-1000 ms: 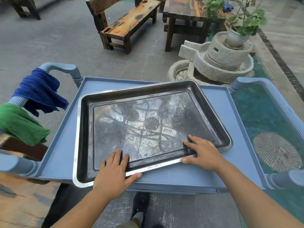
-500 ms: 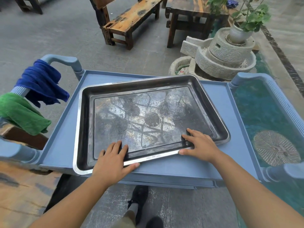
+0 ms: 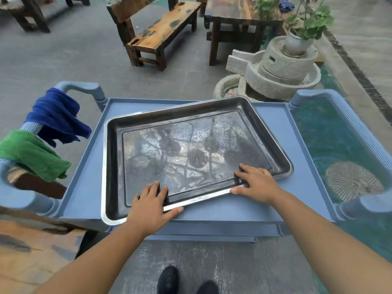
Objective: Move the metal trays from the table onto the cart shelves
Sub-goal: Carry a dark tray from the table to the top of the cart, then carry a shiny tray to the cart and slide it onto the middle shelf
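Head view, metal tray (image 3: pixel 191 153): lies flat on the top shelf of the blue cart (image 3: pixel 84 187), skewed so its far right corner sits beyond the shelf's back lip and its near left corner reaches the shelf's front edge.
Tray surface: dull and scratched, with dark round marks near its middle.
Left hand (image 3: pixel 148 205): on the tray's near rim, left of centre; its fingers (image 3: pixel 156 188) are spread flat inside the tray and the thumb lies along the outer edge, so the rim sits between them in a loose hold.
Right hand (image 3: pixel 257 182): on the tray's near rim toward the right corner; fingers extended over the rim into the tray, thumb pressed against the outer edge.
Blue cloth (image 3: pixel 56 117): draped over the cart's handle, left of the tray.
Green cloth (image 3: pixel 31 154): on the same handle, nearer than the blue cloth.
Stone mill (image 3: pixel 282 71): beyond the tray's far right corner, carrying a potted plant (image 3: pixel 305 24).
Wooden bench (image 3: pixel 157 32): well beyond the tray, on the grey floor.
Shoes (image 3: pixel 169 281): on the floor below the tray's near edge.
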Motion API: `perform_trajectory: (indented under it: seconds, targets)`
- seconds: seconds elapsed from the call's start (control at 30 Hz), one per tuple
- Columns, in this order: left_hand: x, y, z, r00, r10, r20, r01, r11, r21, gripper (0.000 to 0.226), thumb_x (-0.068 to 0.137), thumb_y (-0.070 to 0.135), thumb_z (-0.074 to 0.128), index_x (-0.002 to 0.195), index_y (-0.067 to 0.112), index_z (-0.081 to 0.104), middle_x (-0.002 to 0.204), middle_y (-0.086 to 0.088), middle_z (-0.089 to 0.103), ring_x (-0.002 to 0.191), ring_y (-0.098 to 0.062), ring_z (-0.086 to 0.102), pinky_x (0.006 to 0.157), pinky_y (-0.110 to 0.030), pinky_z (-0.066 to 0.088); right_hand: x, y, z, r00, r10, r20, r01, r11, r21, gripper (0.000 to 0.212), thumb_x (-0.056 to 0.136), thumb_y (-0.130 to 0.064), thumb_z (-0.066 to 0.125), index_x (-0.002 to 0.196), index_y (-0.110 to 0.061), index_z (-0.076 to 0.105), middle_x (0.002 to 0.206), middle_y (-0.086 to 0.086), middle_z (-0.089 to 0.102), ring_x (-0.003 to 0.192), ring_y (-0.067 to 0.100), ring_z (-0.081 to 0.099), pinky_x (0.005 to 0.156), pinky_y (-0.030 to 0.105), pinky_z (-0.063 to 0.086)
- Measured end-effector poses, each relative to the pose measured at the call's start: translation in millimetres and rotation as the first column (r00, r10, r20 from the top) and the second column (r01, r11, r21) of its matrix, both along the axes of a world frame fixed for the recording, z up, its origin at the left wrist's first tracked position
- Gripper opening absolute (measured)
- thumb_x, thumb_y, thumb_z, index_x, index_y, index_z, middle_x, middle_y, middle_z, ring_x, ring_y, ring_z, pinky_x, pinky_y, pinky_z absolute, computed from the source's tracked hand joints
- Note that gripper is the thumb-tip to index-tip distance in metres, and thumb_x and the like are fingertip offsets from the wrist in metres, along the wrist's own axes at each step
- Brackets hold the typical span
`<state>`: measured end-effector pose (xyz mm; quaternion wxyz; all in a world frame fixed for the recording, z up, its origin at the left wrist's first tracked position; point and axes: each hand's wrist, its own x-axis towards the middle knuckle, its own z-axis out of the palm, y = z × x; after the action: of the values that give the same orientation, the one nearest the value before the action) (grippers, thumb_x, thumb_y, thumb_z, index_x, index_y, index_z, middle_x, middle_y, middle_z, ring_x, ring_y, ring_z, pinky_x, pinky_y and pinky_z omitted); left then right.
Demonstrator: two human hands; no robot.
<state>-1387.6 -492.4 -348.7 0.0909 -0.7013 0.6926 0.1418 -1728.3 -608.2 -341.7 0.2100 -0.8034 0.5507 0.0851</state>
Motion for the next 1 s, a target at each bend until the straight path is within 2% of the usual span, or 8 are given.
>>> perform_trajectory:
  seconds: [0.13,0.27,0.37,0.47,0.57,0.7,0.83,1.0]
  targets:
    - [-8,-7,12,0.999,-0.020,-0.026,0.022,0.994,0.104,0.115,0.061,0.099,0.009,0.144,0.021,0.031,0.147,-0.009,0.032,0.135,-0.031,0.029,0.102,-0.053,0.038,11,27,4,0.994,-0.102,0.047,0.106,0.991,-0.084,0.076,0.085,-0.072,0.045,0.146,-0.027,0.040,0.157,0.002,0.033,0.146,0.017,0.024,0.120,0.041,0.006]
    - [-18,-29,22,0.998,0.013,-0.062,-0.005,0.992,0.123,0.111,0.067,0.096,0.012,0.156,0.029,0.002,0.150,-0.018,0.033,0.135,-0.040,0.035,0.103,-0.055,0.040,6,61,21,0.940,-0.252,0.231,0.276,0.958,-0.080,0.064,0.092,-0.052,0.056,0.146,-0.021,0.041,0.156,0.004,0.033,0.146,0.020,0.024,0.118,0.033,0.017]
    - [-44,-58,35,0.992,-0.115,-0.050,0.118,0.991,0.062,0.096,0.080,0.086,0.018,0.153,0.024,0.018,0.153,-0.018,0.031,0.135,-0.041,0.037,0.103,-0.056,0.040,-19,90,36,0.824,-0.452,0.341,0.498,0.865,-0.057,0.052,0.093,-0.039,0.059,0.139,-0.016,0.051,0.147,0.003,0.045,0.136,0.018,0.041,0.111,0.028,0.031]
    - [-94,-85,46,0.924,-0.373,-0.079,0.372,0.928,-0.035,0.075,0.090,0.072,0.032,0.143,0.020,0.037,0.141,-0.013,0.043,0.125,-0.036,0.047,0.097,-0.050,0.045,-45,129,48,0.655,-0.655,0.378,0.710,0.705,-0.009,0.042,0.092,-0.032,0.062,0.130,-0.014,0.058,0.134,0.002,0.054,0.118,0.018,0.056,0.099,0.029,0.042]
    - [-156,-97,55,0.766,-0.621,-0.168,0.620,0.782,-0.066,0.054,0.094,0.051,0.047,0.134,0.014,0.047,0.127,-0.011,0.049,0.116,-0.032,0.052,0.092,-0.039,0.045,-63,183,57,0.477,-0.790,0.384,0.849,0.528,0.031,0.034,0.089,-0.031,0.063,0.120,-0.018,0.065,0.119,-0.002,0.067,0.100,0.013,0.063,0.095,0.033,0.049]
    - [-229,-68,66,0.492,-0.821,-0.289,0.837,0.537,-0.102,0.053,0.094,0.041,0.057,0.136,0.009,0.048,0.132,-0.014,0.051,0.124,-0.032,0.050,0.103,-0.038,0.040,-71,277,63,0.245,-0.907,0.343,0.964,0.264,0.010,0.034,0.089,-0.033,0.065,0.118,-0.015,0.067,0.115,0.001,0.070,0.104,0.019,0.065,0.094,0.034,0.049]
    - [-285,-7,74,0.249,-0.923,-0.294,0.948,0.294,-0.120,0.054,0.092,0.043,0.059,0.134,0.010,0.051,0.127,-0.013,0.053,0.121,-0.032,0.053,0.100,-0.037,0.043,-51,393,69,-0.023,-0.949,0.313,1.000,-0.021,0.009,0.038,0.089,-0.039,0.062,0.122,-0.018,0.064,0.116,-0.002,0.068,0.100,0.016,0.064,0.090,0.029,0.046]
    - [-332,98,84,-0.059,-0.959,-0.276,0.993,-0.027,-0.118,0.057,0.093,0.043,0.057,0.138,0.010,0.046,0.132,-0.012,0.053,0.122,-0.029,0.053,0.101,-0.038,0.043,-6,537,80,-0.336,-0.892,0.304,0.929,-0.367,-0.050,0.040,0.089,-0.040,0.061,0.121,-0.017,0.065,0.119,-0.001,0.069,0.098,0.016,0.065,0.087,0.028,0.047]
